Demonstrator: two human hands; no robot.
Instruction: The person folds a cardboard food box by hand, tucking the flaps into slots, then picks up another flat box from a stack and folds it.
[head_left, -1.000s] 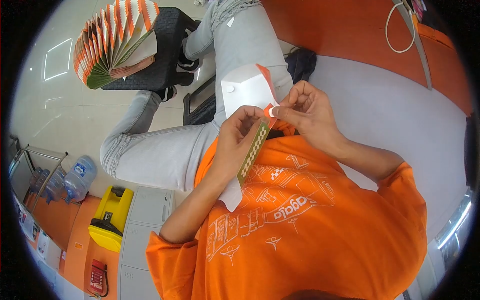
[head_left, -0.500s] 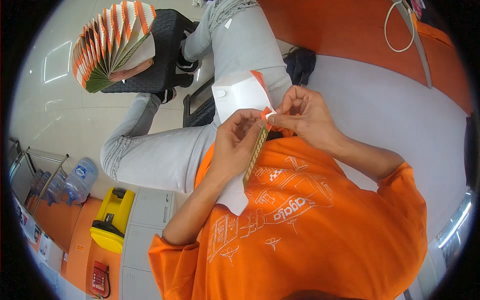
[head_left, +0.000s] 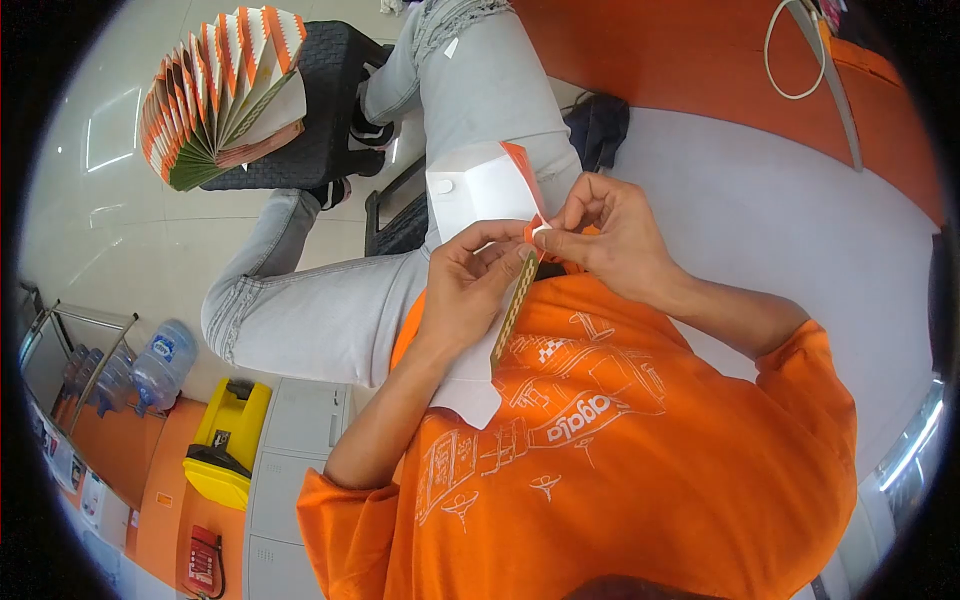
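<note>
A partly folded paper carton [head_left: 468, 390], white inside with orange and green patterned edges, lies across my lap and against my shirt. My left hand [head_left: 475, 285] pinches its narrow green-edged strip between thumb and fingers. Close beside it, my right hand [head_left: 615, 235] has thumb and fingertips closed on a small orange-and-white flap [head_left: 536, 229] of the same carton. The fingertips of both hands nearly meet there and partly hide the fold. A white panel [head_left: 475, 195] with a small rounded tab spreads over my thigh beyond the hands.
A fanned stack of similar orange, white and green folded cartons [head_left: 225, 100] rests on a black stool [head_left: 335, 90] at upper left. Water bottles [head_left: 163, 365], a yellow case [head_left: 228, 440] and grey lockers [head_left: 290, 450] stand at lower left. An orange panel [head_left: 690, 50] is at upper right.
Both hands keep nearly the same place and grip. The orange flap between the fingertips looks slightly more folded in. The view has shifted a little.
</note>
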